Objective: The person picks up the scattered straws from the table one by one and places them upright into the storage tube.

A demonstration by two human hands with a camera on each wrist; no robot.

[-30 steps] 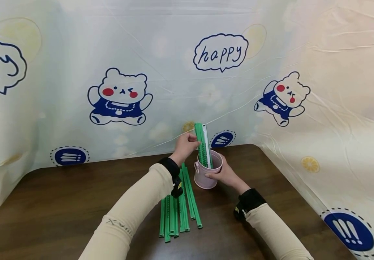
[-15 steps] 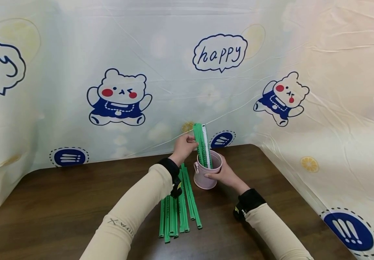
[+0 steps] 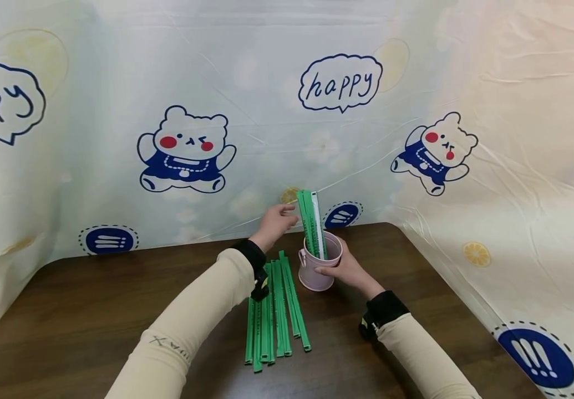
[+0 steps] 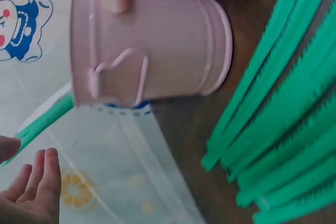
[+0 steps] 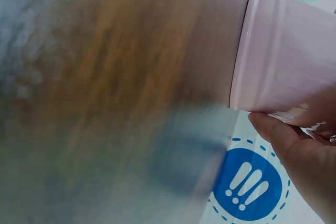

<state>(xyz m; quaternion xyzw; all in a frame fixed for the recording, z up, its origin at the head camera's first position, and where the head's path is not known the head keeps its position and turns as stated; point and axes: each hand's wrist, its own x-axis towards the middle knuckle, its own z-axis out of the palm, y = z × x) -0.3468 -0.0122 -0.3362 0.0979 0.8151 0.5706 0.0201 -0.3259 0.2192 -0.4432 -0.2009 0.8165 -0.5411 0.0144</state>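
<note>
A small pink bucket (image 3: 311, 275) with a side handle stands upright near the table's back edge. My right hand (image 3: 350, 270) grips it from the right, thumb across the front wall; the right wrist view also shows that hand (image 5: 302, 153) on the bucket. Several long green printed strips (image 3: 308, 221), like paper-wrapped straws, lean inside the bucket, one showing a white side. My left hand (image 3: 274, 224) hovers just left of their upper ends, its fingers loosely extended and holding nothing. More green strips (image 3: 267, 332) lie side by side on the table, partly under my left forearm.
The dark brown wooden table (image 3: 117, 321) has rounded back corners. Right behind it hangs a pale printed cloth (image 3: 267, 83) with bears and lettering, which also comes round the right side.
My left hand has let go of the strips in the bucket and drawn back to the left, its fingers straightening. The right hand and bucket have not moved.
</note>
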